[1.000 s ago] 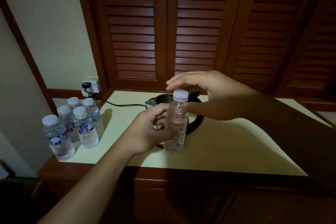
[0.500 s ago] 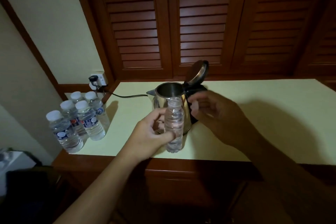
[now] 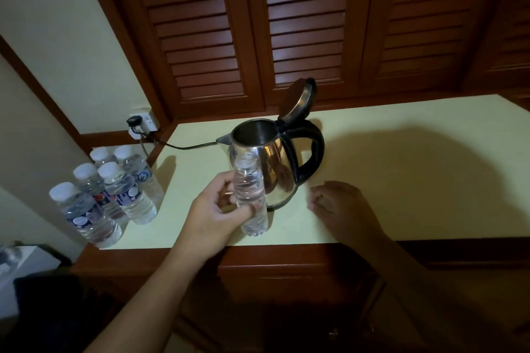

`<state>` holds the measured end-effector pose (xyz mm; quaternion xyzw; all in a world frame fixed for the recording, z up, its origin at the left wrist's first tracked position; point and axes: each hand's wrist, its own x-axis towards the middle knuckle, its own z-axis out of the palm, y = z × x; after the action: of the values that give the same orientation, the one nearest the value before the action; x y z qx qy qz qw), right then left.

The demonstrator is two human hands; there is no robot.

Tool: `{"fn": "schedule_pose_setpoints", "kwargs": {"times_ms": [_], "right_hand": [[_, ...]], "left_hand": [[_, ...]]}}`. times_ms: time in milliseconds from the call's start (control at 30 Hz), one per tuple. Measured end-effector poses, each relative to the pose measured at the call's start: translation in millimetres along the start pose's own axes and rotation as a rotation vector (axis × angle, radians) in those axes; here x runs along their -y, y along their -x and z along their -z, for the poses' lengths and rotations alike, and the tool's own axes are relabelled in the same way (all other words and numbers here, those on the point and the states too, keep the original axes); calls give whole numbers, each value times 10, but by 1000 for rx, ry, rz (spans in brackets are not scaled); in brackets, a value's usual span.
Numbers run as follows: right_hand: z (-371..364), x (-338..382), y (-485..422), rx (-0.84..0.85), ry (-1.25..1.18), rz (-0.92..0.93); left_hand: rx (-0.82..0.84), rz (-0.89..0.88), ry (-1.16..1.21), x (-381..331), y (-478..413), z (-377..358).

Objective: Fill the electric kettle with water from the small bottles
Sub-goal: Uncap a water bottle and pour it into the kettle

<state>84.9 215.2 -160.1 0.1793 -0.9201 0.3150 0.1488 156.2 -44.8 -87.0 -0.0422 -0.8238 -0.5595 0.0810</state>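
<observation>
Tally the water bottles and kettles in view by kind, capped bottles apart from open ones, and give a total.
Capped bottles: 5
Open bottle, gripped by the left hand: 1
Kettle, lid up: 1
Total: 7

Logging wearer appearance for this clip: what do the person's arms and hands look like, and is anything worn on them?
Both arms are bare to the frame edge: no sleeves. The left hand and right hand have no gloves; no watch, bracelet or ring shows. The right arm is in shadow, so small details there cannot be told.
</observation>
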Motion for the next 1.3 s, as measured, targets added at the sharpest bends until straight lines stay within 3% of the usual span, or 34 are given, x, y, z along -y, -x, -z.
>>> {"fn": "schedule_pose_setpoints", "kwargs": {"times_ms": [267, 567, 800, 1100, 1300], "right_hand": [[-103, 8, 15, 150, 334, -166], [-113, 10, -13, 287, 424, -163], [-156, -43, -27, 262, 424, -144], [-161, -53, -25, 244, 403, -147], [-192, -75, -25, 219, 395, -134]], "left_hand": [[-77, -92, 6, -70, -38, 173], [-176, -135, -193, -343, -328, 430], [-87, -175, -602, -463, -746, 757], [28, -412, -1226, -703, -996, 900], [1, -641, -1450, -748, -1063, 841]]}}
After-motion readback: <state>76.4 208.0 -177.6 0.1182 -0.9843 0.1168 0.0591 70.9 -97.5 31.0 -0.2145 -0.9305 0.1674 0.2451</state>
